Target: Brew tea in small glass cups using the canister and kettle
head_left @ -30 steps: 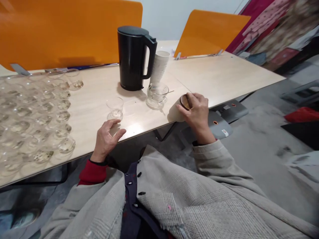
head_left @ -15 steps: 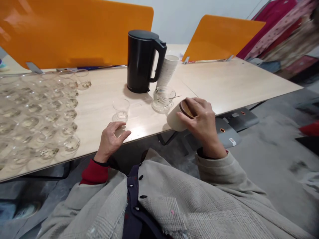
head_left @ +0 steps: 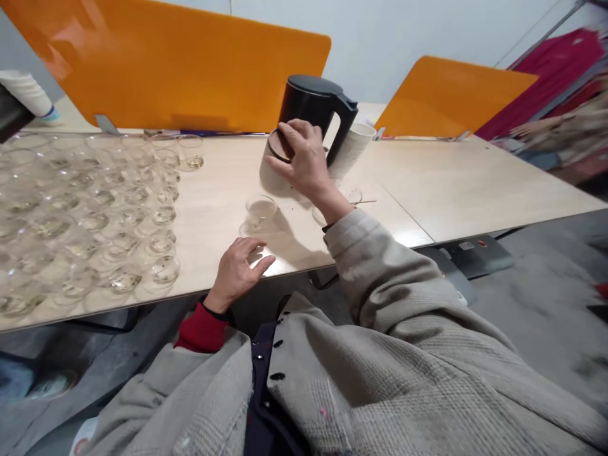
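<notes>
My right hand (head_left: 304,155) grips a pale canister (head_left: 270,174) with a brown top from above, in front of the black electric kettle (head_left: 308,101). Whether the canister touches the table is hard to tell. My left hand (head_left: 240,269) rests at the table's front edge, thumb and fingers apart, with nothing in it. Just beyond its fingertips a clear plastic cup (head_left: 260,212) stands alone. A ribbed glass cup (head_left: 319,216) with a thin stick is mostly hidden behind my right wrist.
Several rows of clear cups (head_left: 95,218) with a little pale liquid crowd the left of the table (head_left: 403,177). A stack of white paper cups (head_left: 354,149) leans behind the kettle handle. Orange partitions (head_left: 190,69) line the back. Another stack of paper cups (head_left: 26,92) shows far left.
My right hand has carried the canister from the table's front edge on the right, leftward and back past the glass cup. My left hand keeps its pose. The view has shifted.
</notes>
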The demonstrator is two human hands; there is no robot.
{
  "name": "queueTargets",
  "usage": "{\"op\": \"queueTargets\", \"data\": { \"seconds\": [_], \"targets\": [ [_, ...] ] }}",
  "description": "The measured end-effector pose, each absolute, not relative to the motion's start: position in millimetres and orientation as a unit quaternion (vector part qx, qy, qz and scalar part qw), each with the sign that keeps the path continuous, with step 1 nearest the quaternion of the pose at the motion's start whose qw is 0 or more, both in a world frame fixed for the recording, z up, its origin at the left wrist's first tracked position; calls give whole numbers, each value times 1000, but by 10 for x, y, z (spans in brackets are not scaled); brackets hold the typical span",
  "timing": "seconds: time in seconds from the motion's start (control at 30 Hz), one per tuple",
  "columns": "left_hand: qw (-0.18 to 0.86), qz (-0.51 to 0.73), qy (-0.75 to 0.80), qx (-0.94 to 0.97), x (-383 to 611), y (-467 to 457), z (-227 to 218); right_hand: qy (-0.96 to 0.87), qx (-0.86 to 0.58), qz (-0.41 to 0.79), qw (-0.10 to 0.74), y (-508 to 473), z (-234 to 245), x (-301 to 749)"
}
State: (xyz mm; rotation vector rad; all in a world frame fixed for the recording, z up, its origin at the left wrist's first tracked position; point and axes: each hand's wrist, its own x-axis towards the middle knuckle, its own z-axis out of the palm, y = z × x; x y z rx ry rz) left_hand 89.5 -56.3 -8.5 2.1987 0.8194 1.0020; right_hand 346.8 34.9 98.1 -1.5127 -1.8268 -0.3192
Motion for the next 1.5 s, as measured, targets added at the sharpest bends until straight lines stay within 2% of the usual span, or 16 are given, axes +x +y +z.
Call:
{"op": "queueTargets", "data": {
  "seconds": [0.3, 0.53, 0.67, 0.77, 0.9, 1.0, 1.27, 1.4, 1.5],
  "targets": [
    [304, 380, 301, 820, 893, -600, -72, -783, -564, -15, 260, 1014, 651, 3169],
    [321, 373, 300, 817, 883, -606, -60, -800, -544, 17, 253, 1067, 525, 3233],
    [331, 391, 299, 805, 880, -606, -88, -782, -550, 27, 292, 939, 528, 3322],
    [345, 449, 319, 760, 894, -576, -155, -718, -577, 51, 386, 643, 530, 3364],
    [364, 503, 349, 702, 935, -480, -298, -584, -613, 212, 488, 117, 446, 3269],
    [381, 503, 360, 687, 958, -404, -383, -552, -603, 311, 486, -183, 344, 3105],
    [362, 478, 365, 713, 984, -350, -383, -549, -581, 354, 485, -362, 205, 2793],
    [339, 500, 375, 703, 999, -364, -385, -551, -590, 345, 478, -362, 178, 2873],
    [330, 504, 379, 703, 1004, -353, -402, -550, -644, 251, 469, -371, 175, 3096]
  ]
}}
